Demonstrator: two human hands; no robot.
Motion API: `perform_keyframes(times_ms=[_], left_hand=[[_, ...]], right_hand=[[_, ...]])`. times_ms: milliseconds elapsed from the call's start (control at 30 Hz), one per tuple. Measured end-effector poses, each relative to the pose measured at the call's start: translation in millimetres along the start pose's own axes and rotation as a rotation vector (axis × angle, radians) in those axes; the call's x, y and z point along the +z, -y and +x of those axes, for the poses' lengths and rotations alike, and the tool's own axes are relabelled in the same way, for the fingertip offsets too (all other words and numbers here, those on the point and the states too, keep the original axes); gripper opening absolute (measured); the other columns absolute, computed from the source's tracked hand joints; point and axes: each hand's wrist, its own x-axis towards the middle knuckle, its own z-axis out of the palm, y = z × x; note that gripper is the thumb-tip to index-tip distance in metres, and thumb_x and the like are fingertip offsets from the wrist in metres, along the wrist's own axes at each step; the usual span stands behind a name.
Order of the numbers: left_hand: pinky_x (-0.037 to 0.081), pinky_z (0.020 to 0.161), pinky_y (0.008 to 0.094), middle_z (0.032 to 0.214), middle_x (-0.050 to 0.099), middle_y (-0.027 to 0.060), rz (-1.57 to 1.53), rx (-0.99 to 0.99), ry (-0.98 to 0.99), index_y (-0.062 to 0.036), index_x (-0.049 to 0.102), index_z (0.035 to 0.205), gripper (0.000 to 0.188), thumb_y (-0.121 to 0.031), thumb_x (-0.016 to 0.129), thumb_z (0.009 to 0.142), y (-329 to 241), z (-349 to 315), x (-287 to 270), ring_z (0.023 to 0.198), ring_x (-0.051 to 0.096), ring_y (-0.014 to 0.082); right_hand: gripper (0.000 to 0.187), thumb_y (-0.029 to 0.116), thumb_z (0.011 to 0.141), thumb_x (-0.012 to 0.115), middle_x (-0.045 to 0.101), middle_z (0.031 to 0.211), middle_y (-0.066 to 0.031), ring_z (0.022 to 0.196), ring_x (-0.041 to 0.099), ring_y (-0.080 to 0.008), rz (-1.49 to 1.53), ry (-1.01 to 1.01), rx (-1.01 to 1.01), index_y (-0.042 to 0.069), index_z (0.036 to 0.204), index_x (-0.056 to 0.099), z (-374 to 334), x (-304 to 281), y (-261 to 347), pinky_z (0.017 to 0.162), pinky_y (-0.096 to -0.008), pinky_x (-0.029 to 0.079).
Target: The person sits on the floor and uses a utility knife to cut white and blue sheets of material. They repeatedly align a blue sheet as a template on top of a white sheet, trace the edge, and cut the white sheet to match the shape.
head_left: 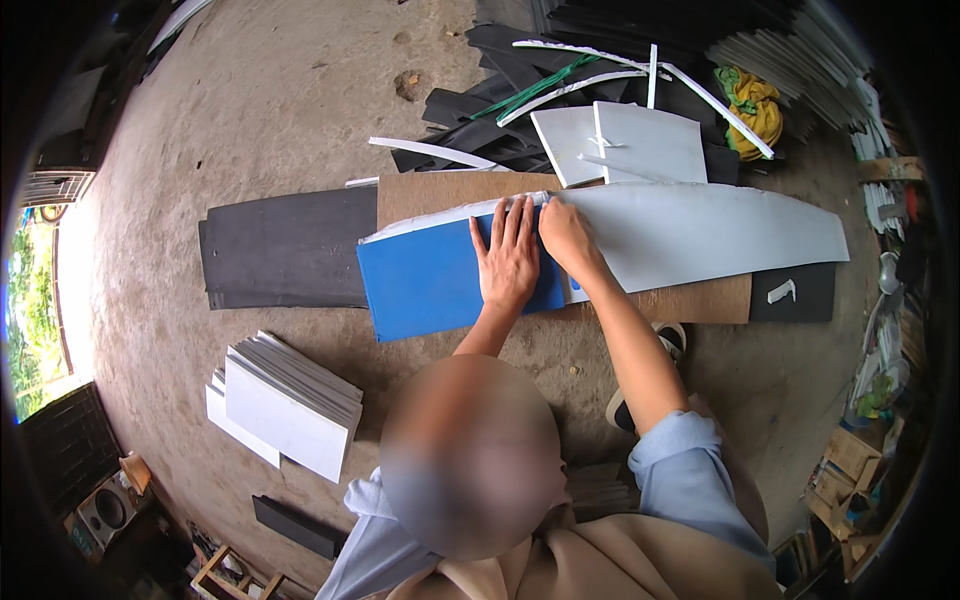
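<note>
A blue rectangular sheet (pixel 420 280) lies over a long, pale grey-white sheet (pixel 710 230), whose thin far margin shows beyond the blue edge. My left hand (pixel 508 255) presses flat on the blue sheet near its right end, fingers stretched and slightly apart. Beside it, at the blue sheet's right edge, my right hand (pixel 570 238) is closed in a fist on the pale sheet. Whatever it grips is hidden by the fingers. Underneath are a brown wooden board (pixel 450 188) and a black sheet (pixel 285 250).
A stack of white rectangular pieces (pixel 290 410) stands on the concrete floor at left. Beyond the board lie black offcuts (pixel 440 110), white strips (pixel 435 152), two white panels (pixel 650 140) and a yellow-green cloth (pixel 750 110). A small white scrap (pixel 782 291) rests at right.
</note>
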Motion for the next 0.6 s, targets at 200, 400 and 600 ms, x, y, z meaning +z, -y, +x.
perform_keyframes(times_ms=[200,400,600], left_hand=[[0.007,0.103,0.0502,0.130,0.035,-0.0002,0.001,-0.001,0.005,-0.0152,0.031,0.130,0.047,-0.021,0.041,0.084,-0.8,-0.6,1.4,0.125,0.025,0.0173],[0.007,0.102,0.0514,0.131,0.034,0.0005,0.001,-0.021,-0.016,-0.0160,0.030,0.130,0.047,-0.017,0.041,0.084,1.8,-2.3,1.7,0.126,0.024,0.0184],[0.006,0.102,0.0522,0.132,0.032,0.0007,0.000,0.007,-0.001,-0.0147,0.029,0.130,0.049,-0.016,0.041,0.083,-4.8,-2.0,4.0,0.127,0.022,0.0187]], right_hand=[[0.034,0.020,0.083,0.035,0.058,0.075,-0.0263,0.072,0.058,-0.0405,0.155,0.178,0.133,-0.004,0.078,0.058,2.0,-16.0,7.0,0.066,-0.0452,0.047],[0.032,0.020,0.086,0.035,0.057,0.073,-0.0270,0.072,0.057,-0.0412,0.040,0.195,0.070,-0.006,0.086,0.053,-86.1,18.8,-24.0,0.066,-0.0446,0.047],[0.024,0.019,0.085,0.041,0.059,0.073,-0.0244,0.075,0.059,-0.0388,0.044,0.203,0.164,-0.002,0.084,0.052,-141.7,17.3,-34.9,0.067,-0.0454,0.047]])
